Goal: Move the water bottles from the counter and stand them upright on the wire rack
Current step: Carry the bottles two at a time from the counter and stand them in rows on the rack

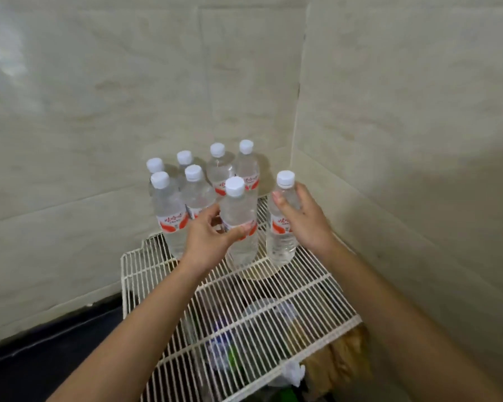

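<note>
A white wire rack point(273, 303) stands in a tiled corner with several clear, white-capped water bottles upright on its far part. My left hand point(206, 239) curls round the middle of the front-centre bottle point(238, 204), thumb across its red label. My right hand point(305, 221) wraps the upper body of the rightmost bottle point(282, 245), fingers over its front. Both bottles stand upright with their bases on the rack wires. The other bottles point(169, 207) cluster behind and to the left, close together.
Beige tiled walls point(404, 140) close in behind and to the right. A dark counter surface point(41, 358) lies at lower left. Under the rack sit jumbled items, a brown paper bag point(340, 358) and white plastic point(294, 372). The rack's near half is bare wire.
</note>
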{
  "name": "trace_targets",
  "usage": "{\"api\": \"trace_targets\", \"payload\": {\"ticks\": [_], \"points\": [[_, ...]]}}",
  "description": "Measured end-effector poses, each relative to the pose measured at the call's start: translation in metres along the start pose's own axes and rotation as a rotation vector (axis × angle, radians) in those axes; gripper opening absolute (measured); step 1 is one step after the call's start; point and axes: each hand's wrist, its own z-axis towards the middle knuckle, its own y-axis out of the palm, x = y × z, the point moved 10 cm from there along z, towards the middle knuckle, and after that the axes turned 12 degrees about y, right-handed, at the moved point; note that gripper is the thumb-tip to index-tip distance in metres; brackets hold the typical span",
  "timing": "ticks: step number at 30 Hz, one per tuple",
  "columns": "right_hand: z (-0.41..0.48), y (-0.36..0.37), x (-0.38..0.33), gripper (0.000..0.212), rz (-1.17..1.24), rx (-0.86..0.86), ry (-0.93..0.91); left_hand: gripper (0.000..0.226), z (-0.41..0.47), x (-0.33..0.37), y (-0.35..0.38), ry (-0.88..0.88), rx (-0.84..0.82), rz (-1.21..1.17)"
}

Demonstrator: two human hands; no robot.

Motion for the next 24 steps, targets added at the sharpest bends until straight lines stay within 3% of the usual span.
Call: {"api": "trace_targets", "payload": {"ticks": [4, 9, 12, 14, 17, 21, 24], "points": [[0.064, 0.010, -0.009, 0.057, 0.042, -0.101, -0.035, 0.049, 0.028, 0.005, 0.014, 0.013, 0.096, 0.069], [0.102, 0.033, -0.014, 0.048, 0.017, -0.212, -0.073, 0.061, 0.042, -0.006, 0.019, -0.009, 0.270, 0.281], [0.106, 0.040, 0.005, 0.071, 0.052, -0.309, -0.041, 0.070, 0.035, -0.014, 0.020, -0.018, 0.335, 0.368], [0.104, 0.046, 0.024, 0.086, 0.090, -0.409, 0.022, 0.064, 0.035, -0.013, 0.021, -0.037, 0.321, 0.424], [0.093, 0.059, 0.059, 0.090, 0.024, -0.552, 0.115, 0.066, 0.039, -0.007, 0.019, -0.058, 0.257, 0.638], [0.087, 0.061, 0.089, 0.085, -0.158, -0.533, 0.124, 0.078, 0.046, 0.039, 0.014, 0.091, 0.278, 0.990], [0.089, 0.060, 0.092, 0.077, -0.201, -0.502, 0.106, 0.081, 0.069, 0.058, 0.006, 0.127, 0.220, 0.915]]}}
